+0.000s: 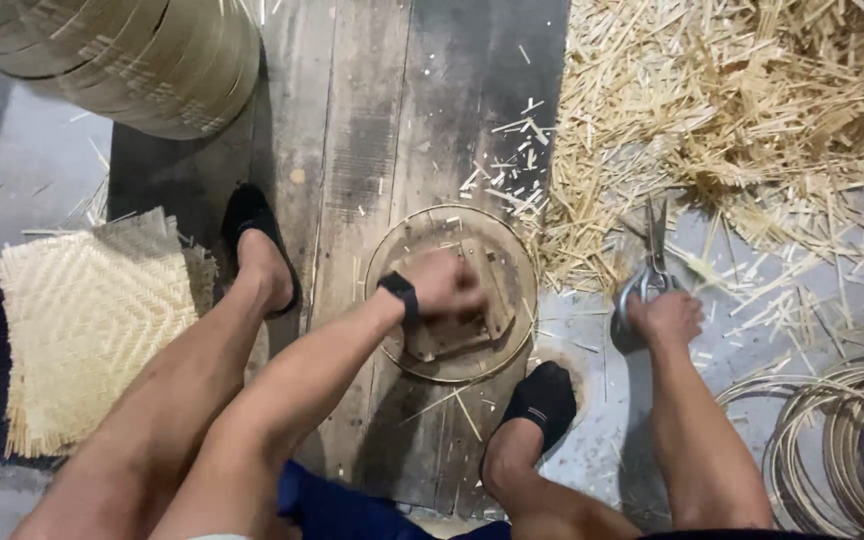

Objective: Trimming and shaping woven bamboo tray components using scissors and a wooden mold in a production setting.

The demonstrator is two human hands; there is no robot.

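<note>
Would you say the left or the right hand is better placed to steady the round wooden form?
Probably the left hand: it lies on the round wooden form, while the right hand grips metal shears.

Round wooden form ringed by a thin bamboo hoop [449,292]: on the dark plank floor [372,120], centre. Woven bamboo mat [87,320]: left. Stacked bamboo rims [142,55]: far left corner. Heap of bamboo offcuts [742,110]: far right. Coiled bamboo strips [837,440]: near right.

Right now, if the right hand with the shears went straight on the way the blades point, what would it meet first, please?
The right hand holds the shears with blades pointing up the picture. Their tips already touch scattered bamboo offcuts; straight on lies the big pile of bamboo strips. Depth is hard to judge.
</note>
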